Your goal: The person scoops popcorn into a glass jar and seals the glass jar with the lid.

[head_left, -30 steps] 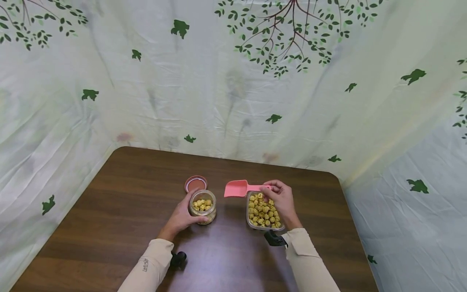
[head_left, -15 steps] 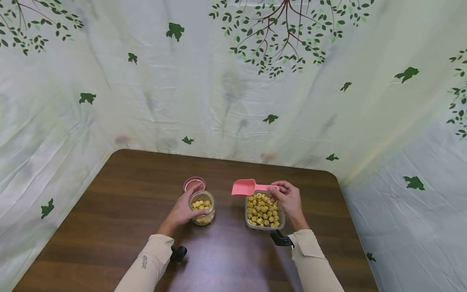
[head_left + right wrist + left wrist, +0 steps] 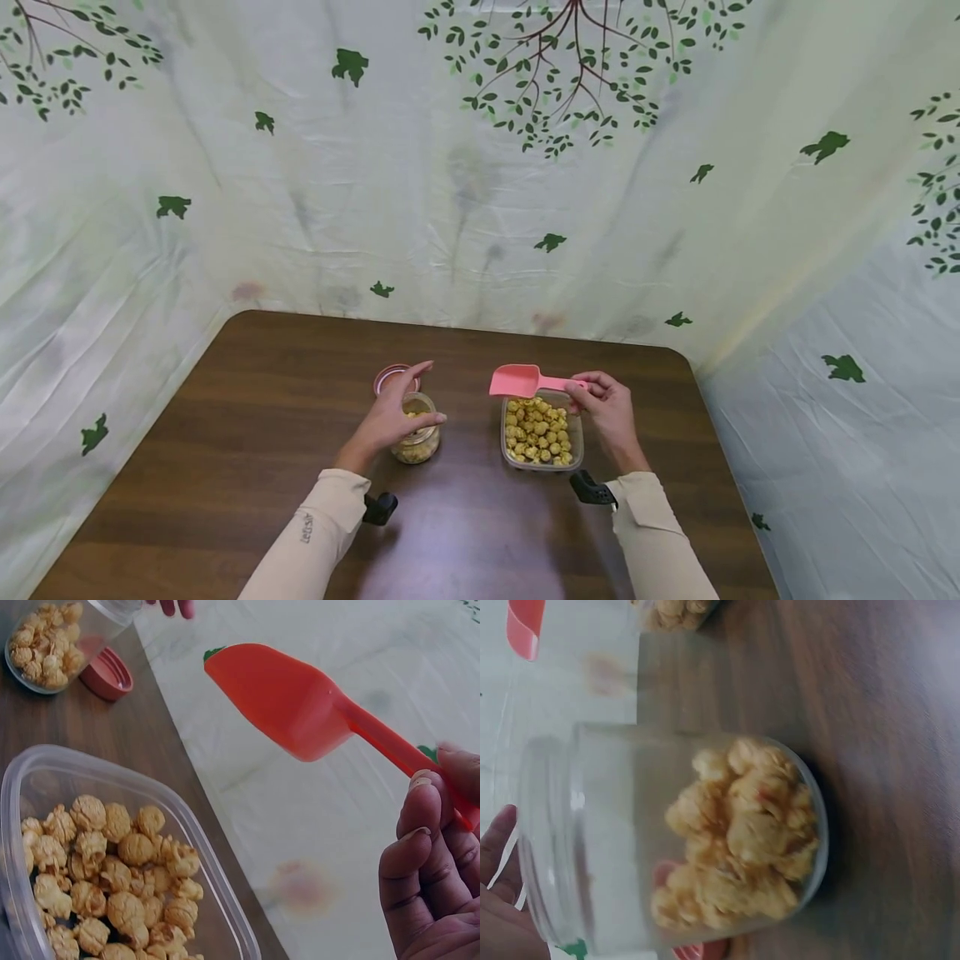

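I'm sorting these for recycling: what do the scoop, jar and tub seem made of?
Scoop: likely molded plastic, smooth with a soft sheen; its color runs evenly from blade to handle.
Jar: glass or rigid clear plastic, glossy; it is see-through with highlights near the neck, which leaves it open.
Tub: probably thin plastic, slightly cloudy, with a rolled-looking rim.

I see pale, wrinkled cloth [image 3: 420, 183] hanging in front of me and along both sides; leafy tree branches [image 3: 570, 75] are printed high on it, with dark green leaf-like shapes [image 3: 350, 65] scattered below and faint, blurred pinkish smudges near its foot; under it my dark brown, wood-grained tabletop [image 3: 300, 350] has rounded far corners; a whitish-violet sheen [image 3: 480, 542] glosses its near middle.
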`<action>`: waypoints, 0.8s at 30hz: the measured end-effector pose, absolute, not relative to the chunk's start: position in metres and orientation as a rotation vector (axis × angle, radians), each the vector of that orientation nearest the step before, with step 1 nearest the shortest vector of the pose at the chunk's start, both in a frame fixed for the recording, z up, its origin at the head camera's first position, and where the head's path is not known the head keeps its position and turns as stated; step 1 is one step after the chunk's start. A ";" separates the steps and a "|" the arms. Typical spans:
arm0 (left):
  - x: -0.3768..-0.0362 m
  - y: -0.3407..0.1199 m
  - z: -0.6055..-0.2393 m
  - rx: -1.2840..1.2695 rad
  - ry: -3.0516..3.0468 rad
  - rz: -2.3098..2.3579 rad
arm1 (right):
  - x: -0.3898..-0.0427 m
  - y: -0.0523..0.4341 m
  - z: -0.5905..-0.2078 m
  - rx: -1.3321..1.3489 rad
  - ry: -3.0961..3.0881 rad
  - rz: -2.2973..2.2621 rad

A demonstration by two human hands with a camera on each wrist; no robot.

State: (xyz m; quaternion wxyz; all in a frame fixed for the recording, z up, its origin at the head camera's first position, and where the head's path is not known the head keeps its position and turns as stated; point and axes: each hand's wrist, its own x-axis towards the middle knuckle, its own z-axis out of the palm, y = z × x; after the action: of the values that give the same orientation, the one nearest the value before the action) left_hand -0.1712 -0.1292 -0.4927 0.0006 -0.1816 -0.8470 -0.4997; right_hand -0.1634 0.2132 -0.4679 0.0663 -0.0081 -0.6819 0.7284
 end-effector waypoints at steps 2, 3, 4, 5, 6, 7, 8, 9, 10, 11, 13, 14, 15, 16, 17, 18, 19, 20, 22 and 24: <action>-0.172 -0.126 -0.491 -0.605 -2.647 -1.548 | -0.163 0.216 -0.469 -0.043 -2.068 2.184; -0.173 -0.124 -0.490 -0.623 -2.642 -1.533 | -0.163 0.218 -0.469 -0.055 -2.076 2.177; -0.173 -0.122 -0.489 -0.638 -2.636 -1.521 | -0.163 0.219 -0.469 -0.063 -2.078 2.171; -0.174 -0.120 -0.488 -0.649 -2.636 -1.496 | -0.163 0.221 -0.470 -0.076 -2.084 2.165; -0.174 -0.118 -0.487 -0.661 -2.634 -1.479 | -0.162 0.223 -0.470 -0.085 -2.087 2.161; -0.175 -0.115 -0.487 -0.670 -2.635 -1.461 | -0.162 0.224 -0.470 -0.094 -2.092 2.155; -0.175 -0.113 -0.486 -0.672 -2.641 -1.448 | -0.162 0.226 -0.471 -0.099 -2.098 2.151; -0.175 -0.110 -0.485 -0.672 -2.649 -1.437 | -0.162 0.227 -0.471 -0.106 -2.104 2.148; -0.175 -0.107 -0.485 -0.665 -2.663 -1.428 | -0.161 0.229 -0.471 -0.110 -2.107 2.144; -0.174 -0.104 -0.484 -0.660 -2.673 -1.434 | -0.161 0.231 -0.471 -0.117 -2.115 2.137; -0.174 -0.096 -0.482 -0.649 -2.690 -1.449 | -0.160 0.234 -0.472 -0.124 -2.121 2.129; -0.173 -0.093 -0.482 -0.645 -2.693 -1.467 | -0.159 0.236 -0.472 -0.124 -2.116 2.132; -0.173 -0.089 -0.481 -0.643 -2.695 -1.472 | -0.159 0.237 -0.472 -0.124 -2.110 2.135; -0.173 -0.085 -0.481 -0.643 -2.692 -1.484 | -0.159 0.239 -0.472 -0.120 -2.101 2.140; -0.173 -0.082 -0.481 -0.648 -2.684 -1.493 | -0.158 0.240 -0.473 -0.119 -2.094 2.145; -0.173 -0.079 -0.482 -0.654 -2.678 -1.495 | -0.158 0.241 -0.473 -0.118 -2.089 2.149; -0.173 -0.076 -0.482 -0.663 -2.670 -1.498 | -0.158 0.242 -0.473 -0.114 -2.081 2.155; -0.173 -0.073 -0.483 -0.668 -2.668 -1.497 | -0.158 0.244 -0.474 -0.114 -2.073 2.161; -0.172 -0.067 -0.485 -0.673 -2.663 -1.504 | -0.157 0.246 -0.475 -0.122 -2.070 2.165; -0.171 -0.062 -0.486 -0.669 -2.664 -1.517 | -0.157 0.248 -0.477 -0.129 -2.062 2.170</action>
State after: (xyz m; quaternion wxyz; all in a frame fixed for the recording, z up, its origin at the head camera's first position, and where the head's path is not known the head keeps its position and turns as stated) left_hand -0.1712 -0.0624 -0.4864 0.0018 -0.2133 -0.8489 -0.4835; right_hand -0.1565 0.2482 -0.4766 0.0726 -0.0430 -0.6863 0.7224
